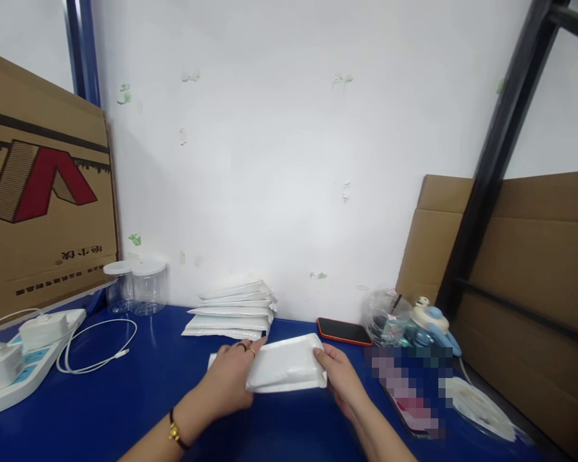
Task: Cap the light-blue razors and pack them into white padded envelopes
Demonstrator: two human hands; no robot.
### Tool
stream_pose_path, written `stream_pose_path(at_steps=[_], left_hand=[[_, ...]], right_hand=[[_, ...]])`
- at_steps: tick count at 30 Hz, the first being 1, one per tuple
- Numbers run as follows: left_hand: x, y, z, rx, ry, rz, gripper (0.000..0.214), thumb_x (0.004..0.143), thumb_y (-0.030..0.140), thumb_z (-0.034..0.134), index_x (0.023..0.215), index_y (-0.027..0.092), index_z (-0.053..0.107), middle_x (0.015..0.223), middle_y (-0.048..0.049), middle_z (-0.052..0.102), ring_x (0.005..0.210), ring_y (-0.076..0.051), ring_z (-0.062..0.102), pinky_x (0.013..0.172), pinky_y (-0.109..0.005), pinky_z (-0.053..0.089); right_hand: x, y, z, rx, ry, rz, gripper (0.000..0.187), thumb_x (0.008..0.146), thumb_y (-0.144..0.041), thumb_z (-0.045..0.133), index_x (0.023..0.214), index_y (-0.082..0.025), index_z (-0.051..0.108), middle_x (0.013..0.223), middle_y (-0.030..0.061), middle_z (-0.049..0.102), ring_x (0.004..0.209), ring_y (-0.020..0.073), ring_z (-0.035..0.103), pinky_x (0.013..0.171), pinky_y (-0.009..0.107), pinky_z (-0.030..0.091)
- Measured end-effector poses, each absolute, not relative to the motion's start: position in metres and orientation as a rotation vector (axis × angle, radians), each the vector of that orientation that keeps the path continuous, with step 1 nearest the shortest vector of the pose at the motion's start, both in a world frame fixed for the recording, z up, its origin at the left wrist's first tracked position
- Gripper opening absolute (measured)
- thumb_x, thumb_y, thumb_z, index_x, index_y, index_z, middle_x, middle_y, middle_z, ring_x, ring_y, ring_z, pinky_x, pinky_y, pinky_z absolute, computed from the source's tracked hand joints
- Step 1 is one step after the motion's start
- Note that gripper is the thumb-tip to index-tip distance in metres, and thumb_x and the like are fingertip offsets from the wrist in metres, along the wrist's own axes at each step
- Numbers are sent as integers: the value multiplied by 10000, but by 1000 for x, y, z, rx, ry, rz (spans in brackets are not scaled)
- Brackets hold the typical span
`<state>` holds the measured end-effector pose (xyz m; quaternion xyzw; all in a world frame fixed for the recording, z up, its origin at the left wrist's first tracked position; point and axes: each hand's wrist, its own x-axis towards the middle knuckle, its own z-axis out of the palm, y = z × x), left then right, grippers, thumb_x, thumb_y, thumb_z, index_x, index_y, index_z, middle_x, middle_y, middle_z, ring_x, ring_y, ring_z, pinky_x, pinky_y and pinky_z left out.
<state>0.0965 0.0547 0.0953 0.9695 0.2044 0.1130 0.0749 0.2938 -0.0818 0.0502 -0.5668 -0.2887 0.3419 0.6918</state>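
A white padded packet (289, 366) lies on the blue table (125, 404) in front of me. My left hand (231, 378), with rings and a bracelet, grips the packet's left end with curled fingers. My right hand (340, 375) holds the packet's right end, thumb on top. Behind them, against the white wall, sits a stack of similar white packets (234, 311).
A power strip with plugs (19, 359) and a white cable (96, 346) lie at left, by two clear jars (137, 285) and a big cardboard box (38, 192). A phone (344, 331), a plastic cup (388, 317), a small toy (433, 317) and cardboard sheets (534, 269) stand at right.
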Motion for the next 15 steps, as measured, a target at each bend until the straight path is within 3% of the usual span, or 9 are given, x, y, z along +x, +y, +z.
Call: stream_pose_path(at_steps=[3,7,10,15], left_hand=[[100,64,130,3186,573,285,752,498,85,586,1229,233,496,1019,-121,595,936,-310,553,835,-418,352],[108,61,171,3426,374,212,560,539,37,599,1070,212,578,930,-114,618,898,-288,559,833,-399,339],[115,53,184,3482,365,87,575,481,33,687,1025,199,596,918,-114,628,890,-294,564,826,-388,346],[123,43,190,3557,386,-81,641,386,73,804,988,185,613,940,-117,642,914,-294,567,844,-388,340]], right_hand=[[306,-83,48,-1407,-638,718,350,728,-454,608,942,-178,634,818,50,687,686,185,619,572,263,453],[313,-87,53,-1529,-674,663,396,759,-484,562,1004,-183,637,1003,72,681,980,233,599,847,346,433],[308,-93,60,-1543,-821,691,456,774,-537,549,1074,-204,630,1133,63,645,1127,253,525,972,377,357],[303,-98,60,-1578,-1089,776,624,774,-584,551,1274,-215,503,1318,72,520,1225,234,449,1035,349,312]])
